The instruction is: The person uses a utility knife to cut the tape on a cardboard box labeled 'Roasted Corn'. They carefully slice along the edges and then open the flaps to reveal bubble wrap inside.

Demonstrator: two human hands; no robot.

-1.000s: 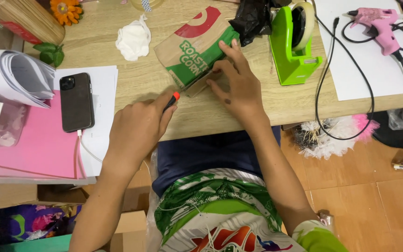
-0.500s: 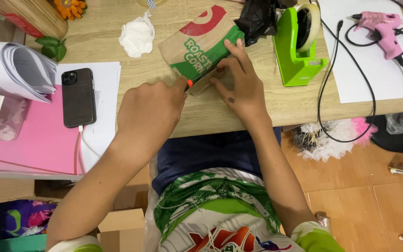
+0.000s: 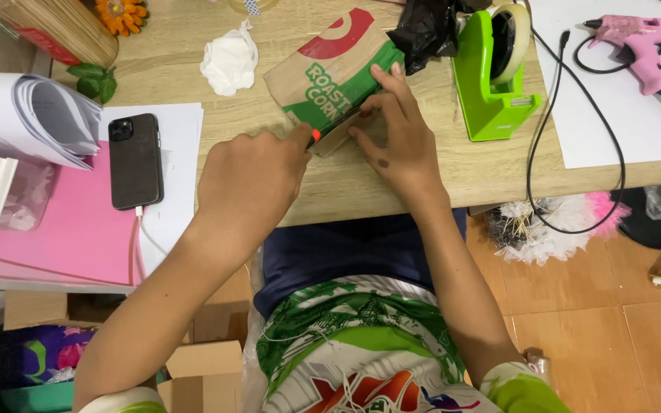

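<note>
— Cardboard, brown and matte, printed in green, red and white: what is that flat piece point(image 3: 336, 76) on the wooden desk point(image 3: 422, 172)?

— A flattened carton panel, lying tilted near the middle of the desk top, just left of the tape dispenser. Its lower edge sits under both hands.

— How does the right hand point(image 3: 395, 138) stand?

— Its fingers are spread and pressed flat on the panel's lower right corner, pinning it to the desk.

— And the left hand point(image 3: 250, 183)?

— Curled into a fist around a slim tool with an orange tip point(image 3: 314, 136). Only that tip shows, touching the cardboard's lower edge; the rest is hidden in the fist.

— What lies around it?

— Just right, a glossy lime-green plastic tape dispenser point(image 3: 491, 84) with a roll of tape in it, and a crumpled black plastic bag point(image 3: 426, 30) touching the panel's upper right. To the left, a soft white crumpled wad point(image 3: 229, 61). Further left, a black smartphone point(image 3: 135, 160) lies flat on white paper with a cable plugged in, beside smooth pink sheets point(image 3: 47, 229). At the far right, a pink glue gun point(image 3: 636, 42) rests on a white sheet, its black cord looping over the desk edge. A fluffy white and pink feathery bundle point(image 3: 552, 229) sits on the floor below.
</note>
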